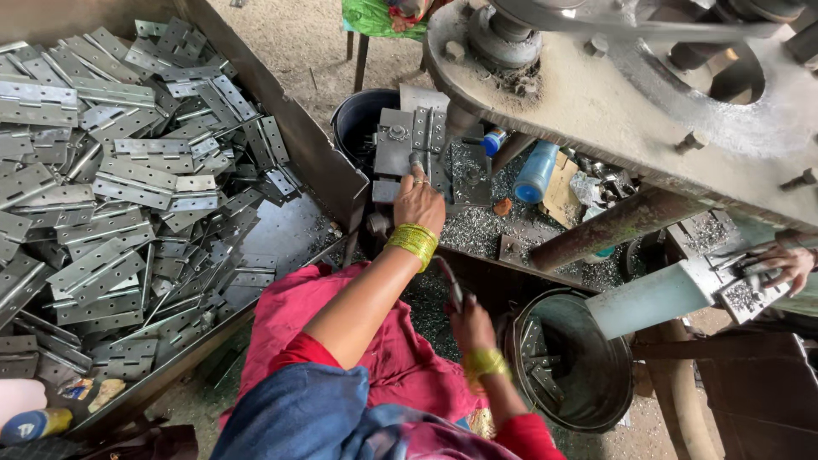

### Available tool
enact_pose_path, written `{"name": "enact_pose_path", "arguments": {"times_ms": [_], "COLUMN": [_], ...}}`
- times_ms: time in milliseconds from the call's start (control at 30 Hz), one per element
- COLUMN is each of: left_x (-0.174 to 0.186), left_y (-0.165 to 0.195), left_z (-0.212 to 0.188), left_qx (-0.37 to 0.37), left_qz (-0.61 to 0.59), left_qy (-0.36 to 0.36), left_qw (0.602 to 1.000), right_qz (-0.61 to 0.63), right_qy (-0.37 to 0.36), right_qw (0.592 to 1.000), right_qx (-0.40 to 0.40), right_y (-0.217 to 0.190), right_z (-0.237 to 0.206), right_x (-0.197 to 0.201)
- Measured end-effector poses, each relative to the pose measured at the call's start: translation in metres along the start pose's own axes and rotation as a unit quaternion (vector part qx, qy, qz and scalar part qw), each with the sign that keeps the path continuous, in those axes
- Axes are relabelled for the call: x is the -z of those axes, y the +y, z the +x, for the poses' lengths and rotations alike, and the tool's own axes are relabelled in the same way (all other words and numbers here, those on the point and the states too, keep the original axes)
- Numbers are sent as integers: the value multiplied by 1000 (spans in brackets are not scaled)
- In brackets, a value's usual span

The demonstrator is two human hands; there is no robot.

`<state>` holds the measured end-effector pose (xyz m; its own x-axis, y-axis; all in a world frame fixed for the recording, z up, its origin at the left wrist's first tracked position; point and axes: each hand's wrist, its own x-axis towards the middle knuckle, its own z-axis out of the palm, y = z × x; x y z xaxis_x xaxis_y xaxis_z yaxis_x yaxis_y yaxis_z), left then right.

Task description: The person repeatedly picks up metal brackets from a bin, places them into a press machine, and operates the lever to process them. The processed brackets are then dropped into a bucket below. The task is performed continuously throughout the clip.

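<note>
Reaching forward, the left hand (419, 202) rests its fingers on a flat grey metal hinge (423, 140) lying on the press bed (477, 226), which is gritty with shiny metal shavings. The right hand (469, 325) is closed around a thin dark lever handle (452, 285) above a round metal bucket (569, 362). A wooden tray (298, 128) at left holds heaped flat steel hinges (119, 183).

1. Grey metal hinge (423, 129): open flat, lying on the press bed (477, 223) just beyond the left hand's fingertips, upright in view; holes along its leaves
2. Dark handle (452, 285): slanted, just below the press bed's near edge
</note>
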<state>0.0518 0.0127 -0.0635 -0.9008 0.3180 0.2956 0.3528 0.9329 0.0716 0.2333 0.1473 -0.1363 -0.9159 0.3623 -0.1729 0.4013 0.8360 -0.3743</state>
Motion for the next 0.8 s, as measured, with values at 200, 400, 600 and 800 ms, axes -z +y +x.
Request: {"name": "enact_pose_path", "arguments": {"times_ms": [200,400,600,800], "left_x": [35,31,21,51], "left_y": [-13,-8,-5,-12], "left_z": [-9,25,10,35], "left_qx": [-18,15,20,7], "left_qz": [-42,12,7,89], "left_qy": [26,-171,30,-162], "left_qw": [999,985,999,983], "right_qz": [32,14,38,43], "right_qy": [-34,5,-23,21], "right_qw": [998,1000,999,998], "right_qx": [-33,10,-10,37], "right_y": [3,-7,2,9], "right_z": [7,19,-1,23], "right_x": [15,32,3,30]}}
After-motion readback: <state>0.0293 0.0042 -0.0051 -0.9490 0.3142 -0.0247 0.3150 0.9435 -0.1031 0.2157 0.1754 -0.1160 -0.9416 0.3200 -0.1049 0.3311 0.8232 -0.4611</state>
